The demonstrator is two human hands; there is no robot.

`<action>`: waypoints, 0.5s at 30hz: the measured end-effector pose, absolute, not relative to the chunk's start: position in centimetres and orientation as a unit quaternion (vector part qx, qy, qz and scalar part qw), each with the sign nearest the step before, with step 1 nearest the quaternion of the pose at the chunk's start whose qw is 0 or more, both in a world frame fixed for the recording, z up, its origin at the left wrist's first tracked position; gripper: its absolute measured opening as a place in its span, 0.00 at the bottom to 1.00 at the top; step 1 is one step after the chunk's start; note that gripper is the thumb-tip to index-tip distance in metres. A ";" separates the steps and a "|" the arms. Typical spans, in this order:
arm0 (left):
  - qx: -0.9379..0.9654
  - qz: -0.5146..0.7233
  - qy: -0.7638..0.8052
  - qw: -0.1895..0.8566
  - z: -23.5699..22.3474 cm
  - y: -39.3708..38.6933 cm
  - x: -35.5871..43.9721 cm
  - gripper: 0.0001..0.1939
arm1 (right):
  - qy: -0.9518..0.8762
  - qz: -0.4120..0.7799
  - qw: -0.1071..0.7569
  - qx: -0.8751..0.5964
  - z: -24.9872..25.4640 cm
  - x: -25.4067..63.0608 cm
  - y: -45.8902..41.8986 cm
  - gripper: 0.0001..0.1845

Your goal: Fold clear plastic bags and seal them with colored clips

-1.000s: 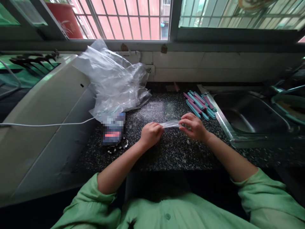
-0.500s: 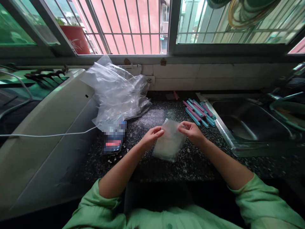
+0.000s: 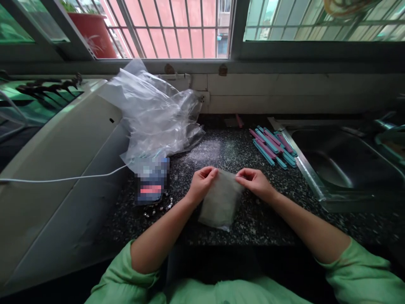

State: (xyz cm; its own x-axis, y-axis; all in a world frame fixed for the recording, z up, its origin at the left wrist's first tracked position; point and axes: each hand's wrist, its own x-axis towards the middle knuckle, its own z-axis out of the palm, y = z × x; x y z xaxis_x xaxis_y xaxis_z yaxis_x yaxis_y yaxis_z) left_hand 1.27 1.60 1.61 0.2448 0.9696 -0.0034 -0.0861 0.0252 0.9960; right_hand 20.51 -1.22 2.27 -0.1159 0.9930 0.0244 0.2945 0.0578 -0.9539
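My left hand (image 3: 201,183) and my right hand (image 3: 255,183) each pinch an upper corner of a small clear plastic bag (image 3: 220,202) above the dark speckled counter (image 3: 259,219). The bag hangs down towards me, flat and see-through. Both hands are closed on its top edge, a hand's width apart. Just left of my left hand lie several small shiny beads (image 3: 157,207) below a blurred phone (image 3: 151,180).
A large crumpled clear bag (image 3: 155,112) lies at the back left against a white appliance (image 3: 60,169) with a white cable (image 3: 63,178). Several pink and blue sticks (image 3: 272,145) lie beside the steel sink (image 3: 341,164) on the right. A barred window runs behind.
The small bag was stretched flat and edge-on between my hands; now it hangs open-faced below them. My hands dropped slightly towards me.
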 end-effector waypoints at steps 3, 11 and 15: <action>0.534 0.457 0.420 0.574 1.5 1.5 1.3 0.19 | -0.608 0.443 0.400 -0.524 2.5 20.6 -1.3 0.14; 0.472 0.381 0.387 0.695 1.6 1.2 1.3 0.24 | -0.574 0.408 0.462 -0.540 2.5 20.7 -1.4 0.14; 0.474 0.277 0.395 0.736 1.3 1.2 1.3 0.24 | -0.551 0.400 0.485 -0.549 2.5 21.2 -1.1 0.16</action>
